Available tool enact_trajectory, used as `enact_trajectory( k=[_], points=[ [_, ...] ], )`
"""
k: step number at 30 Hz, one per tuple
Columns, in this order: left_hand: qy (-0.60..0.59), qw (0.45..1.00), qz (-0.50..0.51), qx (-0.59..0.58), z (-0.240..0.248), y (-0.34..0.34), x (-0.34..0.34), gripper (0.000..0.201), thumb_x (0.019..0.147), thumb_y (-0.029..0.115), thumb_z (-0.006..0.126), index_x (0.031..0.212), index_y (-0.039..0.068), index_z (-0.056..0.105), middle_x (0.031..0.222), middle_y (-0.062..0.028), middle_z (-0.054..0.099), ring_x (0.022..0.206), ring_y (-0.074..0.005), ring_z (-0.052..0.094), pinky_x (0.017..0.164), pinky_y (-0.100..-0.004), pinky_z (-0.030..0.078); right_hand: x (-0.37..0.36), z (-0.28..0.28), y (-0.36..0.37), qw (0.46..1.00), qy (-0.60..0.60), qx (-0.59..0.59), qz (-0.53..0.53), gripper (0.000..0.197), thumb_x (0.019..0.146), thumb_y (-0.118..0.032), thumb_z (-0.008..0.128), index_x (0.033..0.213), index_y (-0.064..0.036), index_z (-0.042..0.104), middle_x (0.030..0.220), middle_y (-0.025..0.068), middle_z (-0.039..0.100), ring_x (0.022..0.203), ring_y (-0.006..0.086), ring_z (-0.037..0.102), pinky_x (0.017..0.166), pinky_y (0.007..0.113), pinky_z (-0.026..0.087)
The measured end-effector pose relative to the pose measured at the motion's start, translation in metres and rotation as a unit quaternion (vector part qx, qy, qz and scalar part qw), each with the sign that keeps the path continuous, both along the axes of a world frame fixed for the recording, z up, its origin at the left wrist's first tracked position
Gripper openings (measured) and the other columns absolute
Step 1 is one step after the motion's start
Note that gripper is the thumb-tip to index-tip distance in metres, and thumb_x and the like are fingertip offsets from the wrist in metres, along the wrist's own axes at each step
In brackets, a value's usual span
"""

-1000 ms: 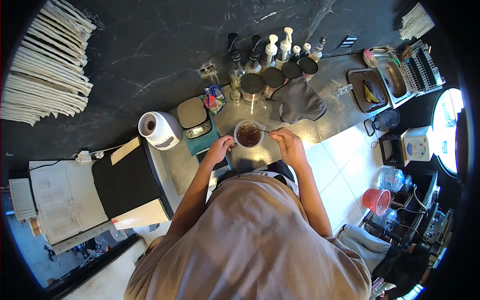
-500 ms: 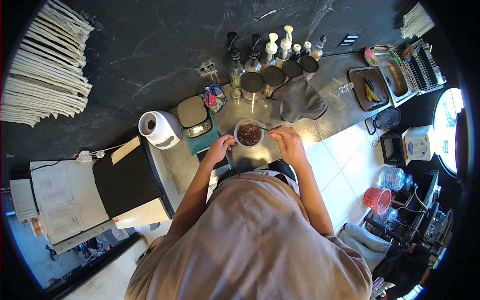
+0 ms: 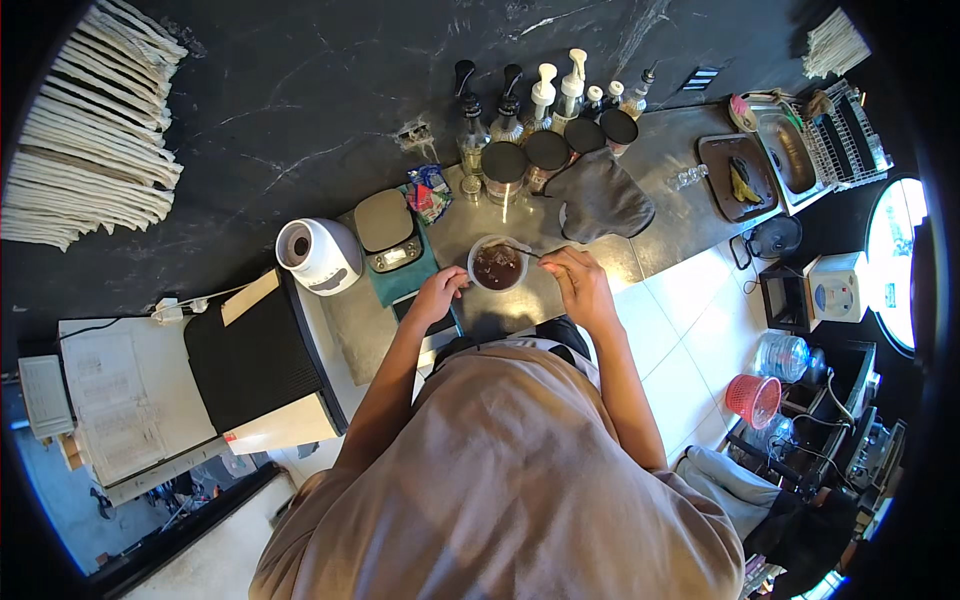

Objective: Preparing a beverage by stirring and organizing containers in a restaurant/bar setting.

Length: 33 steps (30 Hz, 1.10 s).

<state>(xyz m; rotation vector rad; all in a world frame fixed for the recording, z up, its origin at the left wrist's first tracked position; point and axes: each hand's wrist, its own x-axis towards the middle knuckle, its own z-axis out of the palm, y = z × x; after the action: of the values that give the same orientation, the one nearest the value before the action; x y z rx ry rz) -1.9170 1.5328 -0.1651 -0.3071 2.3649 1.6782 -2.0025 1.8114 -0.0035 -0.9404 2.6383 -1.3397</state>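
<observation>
A round, translucent plastic bowl (image 3: 472, 275) stands on the steel counter in front of me. In it lies a dark brown mixture (image 3: 500, 273) with lighter bits on its surface. My left hand (image 3: 438, 299) is closed at the bowl's left side, fingertips pinching its edge. From the right, my right hand (image 3: 580, 285) grips the thin dark handle of a spoon (image 3: 526, 252). The spoon's far end reaches into the bowl's back part, and its tip is hard to make out against the mixture.
Left of the bowl are a kitchen scale (image 3: 388, 222) on a green cloth and a white appliance (image 3: 318, 257). Behind stand black-lidded jars (image 3: 503, 162) and pump bottles (image 3: 542, 95). A dark cloth (image 3: 605, 200) lies to the right, before a brown tray (image 3: 738, 178) and a sink (image 3: 790, 150).
The spoon has swept toward the back of the bowl, and the mixture's surface has shifted, with a paler patch at the back. My left hand stays at the bowl's edge.
</observation>
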Motion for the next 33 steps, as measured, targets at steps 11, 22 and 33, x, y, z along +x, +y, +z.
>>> enact_trajectory(
  k=[11, 22, 33],
  points=[
    [0.004, 1.0, 0.013, 0.006, 0.0, 0.003, 0.001, 0.026, 0.101, 0.021, 0.053, 0.112, 0.0, 0.062, 0.088, -0.0083, 0.069, 0.069, -0.0147, 0.06, 0.068, -0.0288, 0.049, -0.003, -0.005, 0.0, 1.0, -0.014, -0.004, 0.023, 0.013, 0.093, -0.012, 0.058, 0.097, -0.0036, 0.067, 0.095, 0.0115, 0.068, 0.087, 0.036, 0.063, 0.08, 0.041, 0.049],
    [0.003, 1.0, 0.016, 0.001, -0.001, 0.001, 0.002, 0.025, 0.101, 0.021, 0.053, 0.112, 0.0, 0.063, 0.088, -0.0077, 0.069, 0.069, -0.0151, 0.06, 0.067, -0.0287, 0.05, -0.001, -0.011, 0.001, 0.998, -0.049, -0.002, 0.029, 0.013, 0.094, -0.011, 0.059, 0.099, -0.0031, 0.067, 0.096, 0.0132, 0.068, 0.088, 0.0381, 0.064, 0.08, 0.042, 0.051],
    [0.0, 1.0, 0.004, 0.015, -0.002, -0.001, 0.001, 0.025, 0.101, 0.021, 0.054, 0.111, 0.0, 0.064, 0.088, -0.0075, 0.069, 0.069, -0.0154, 0.06, 0.068, -0.029, 0.049, -0.006, -0.009, -0.009, 0.997, -0.012, 0.058, 0.047, 0.013, 0.094, -0.013, 0.058, 0.098, -0.0043, 0.067, 0.095, 0.0127, 0.067, 0.084, 0.0373, 0.063, 0.079, 0.043, 0.05]
  ],
)
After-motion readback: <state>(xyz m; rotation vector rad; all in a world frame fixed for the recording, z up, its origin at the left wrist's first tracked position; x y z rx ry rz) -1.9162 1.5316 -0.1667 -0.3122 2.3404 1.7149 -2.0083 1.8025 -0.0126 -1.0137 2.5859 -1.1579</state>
